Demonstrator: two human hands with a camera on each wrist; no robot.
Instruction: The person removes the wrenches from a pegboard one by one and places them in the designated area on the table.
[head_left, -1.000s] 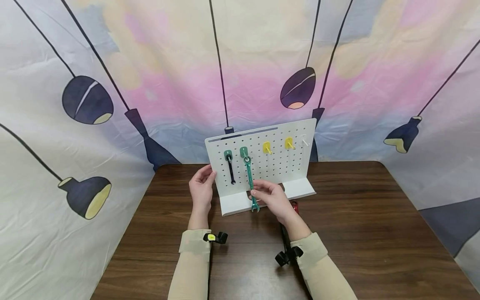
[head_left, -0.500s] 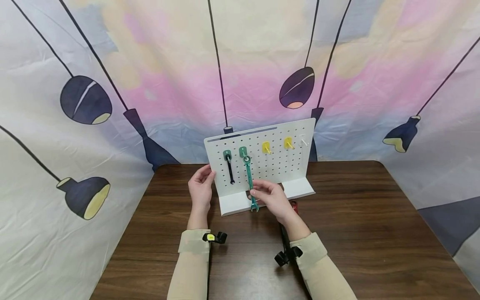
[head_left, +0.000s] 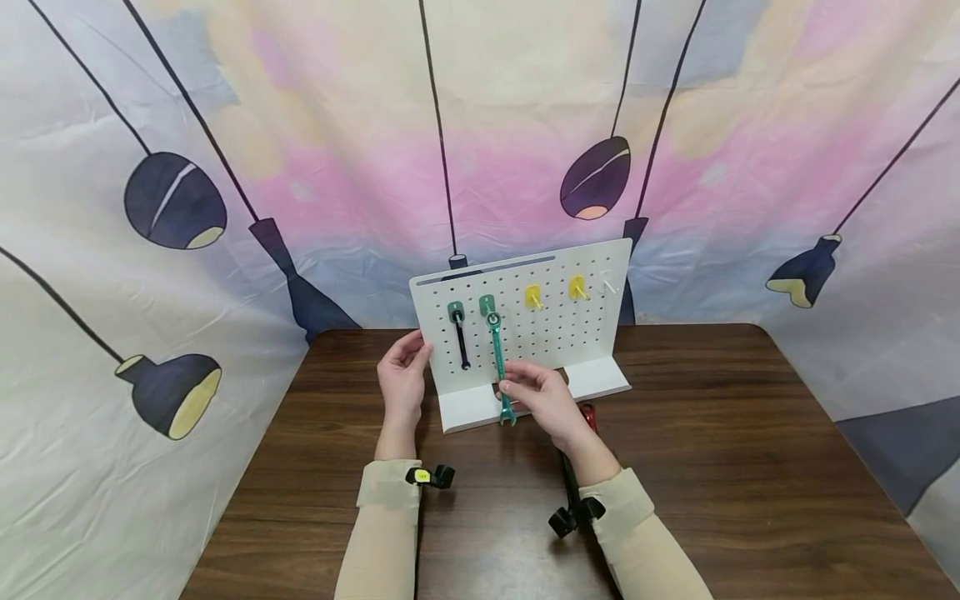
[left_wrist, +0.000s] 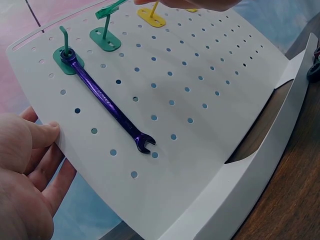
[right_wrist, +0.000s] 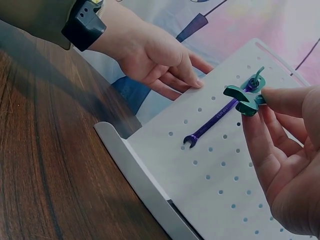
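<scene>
A white pegboard stand (head_left: 555, 342) stands on the table. My left hand (head_left: 402, 379) grips its left edge, thumb on the front face and fingers behind. Between thumb and fingers, my right hand (head_left: 546, 398) pinches a green combination wrench (head_left: 498, 346) near its lower, open end. The wrench's ring end is right at the tip of the second green hook (left_wrist: 105, 40), with the shaft pointing down. On the first green hook (left_wrist: 62, 62) a dark purple combination wrench (left_wrist: 107, 102) hangs by its ring, as the left wrist view shows.
Two yellow hooks (head_left: 533, 297) and a clear hook (head_left: 609, 285) sit further right on the board. Partly hidden behind my right wrist, a red object (head_left: 589, 415) lies on the brown wooden table (head_left: 712, 450). A printed cloth (head_left: 510, 183) hangs behind.
The lower end of the green wrench has shifted very slightly left with my right hand. My left hand keeps its hold on the board's edge.
</scene>
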